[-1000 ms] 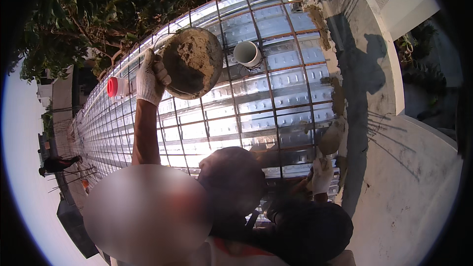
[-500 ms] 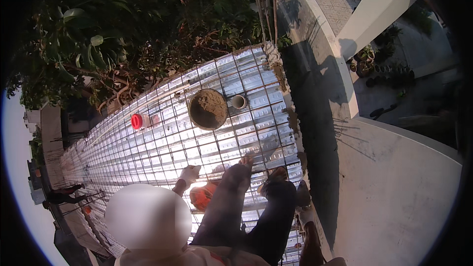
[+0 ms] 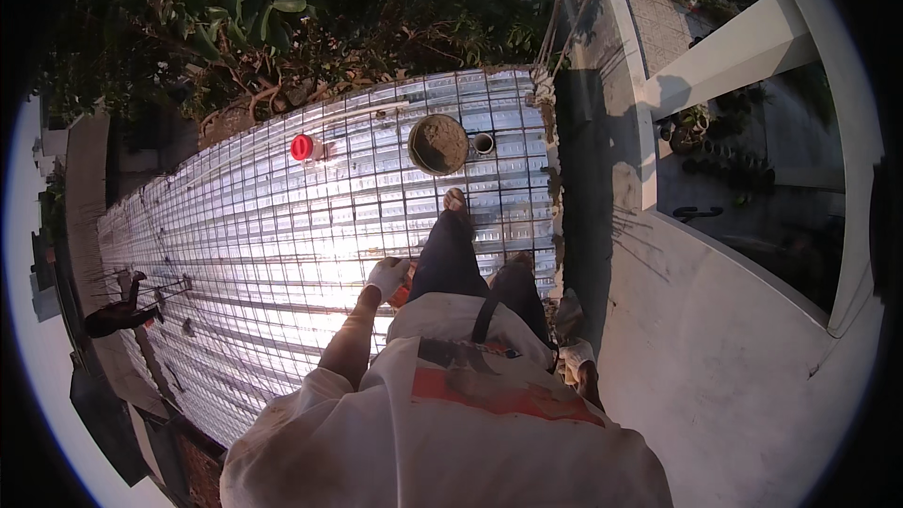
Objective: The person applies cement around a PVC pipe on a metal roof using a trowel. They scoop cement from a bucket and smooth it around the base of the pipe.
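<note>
I stand on a grid of steel bars laid over shiny ribbed metal sheets. My left hand, in a white glove, is closed at the edge of an orange container beside my left leg. The leg hides part of the container. On my right, my gloved right hand is closed by my hip. A grey, flat-looking tool sticks forward from it; its exact kind is unclear. Ahead stands a round tub holding grey-brown, mortar-like material.
A short grey pipe stands beside the tub. Left of it is a jar with a red lid. A concrete wall borders the right, past a gap. Trees crowd the far edge. A person in dark clothing is at the far left.
My view has shifted, with more of my shirt showing now. The tub and jar appear higher in the picture. My left hand is now against the orange container, and my left foot appears farther forward.
</note>
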### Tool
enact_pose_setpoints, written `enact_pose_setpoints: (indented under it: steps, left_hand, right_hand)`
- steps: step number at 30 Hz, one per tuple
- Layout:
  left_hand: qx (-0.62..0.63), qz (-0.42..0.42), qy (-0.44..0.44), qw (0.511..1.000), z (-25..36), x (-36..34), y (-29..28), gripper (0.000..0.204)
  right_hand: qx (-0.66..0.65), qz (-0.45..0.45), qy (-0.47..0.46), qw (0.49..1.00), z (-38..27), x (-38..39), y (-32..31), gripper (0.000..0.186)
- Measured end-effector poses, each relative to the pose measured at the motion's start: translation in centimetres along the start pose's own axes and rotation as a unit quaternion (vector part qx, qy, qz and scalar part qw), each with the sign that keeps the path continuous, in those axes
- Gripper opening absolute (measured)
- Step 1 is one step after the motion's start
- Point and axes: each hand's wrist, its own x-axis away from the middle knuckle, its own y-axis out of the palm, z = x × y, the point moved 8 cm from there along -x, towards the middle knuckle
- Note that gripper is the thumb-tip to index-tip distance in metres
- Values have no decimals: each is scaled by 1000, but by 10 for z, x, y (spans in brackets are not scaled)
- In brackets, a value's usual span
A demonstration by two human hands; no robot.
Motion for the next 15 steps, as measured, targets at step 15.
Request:
enact_pose_setpoints:
  steps: [15]
  left_hand:
    - [-35, -38, -19, 998, 44, -114, -129, 8]
  right_hand:
    - [-139, 77, 12, 987, -232, 87, 39, 19]
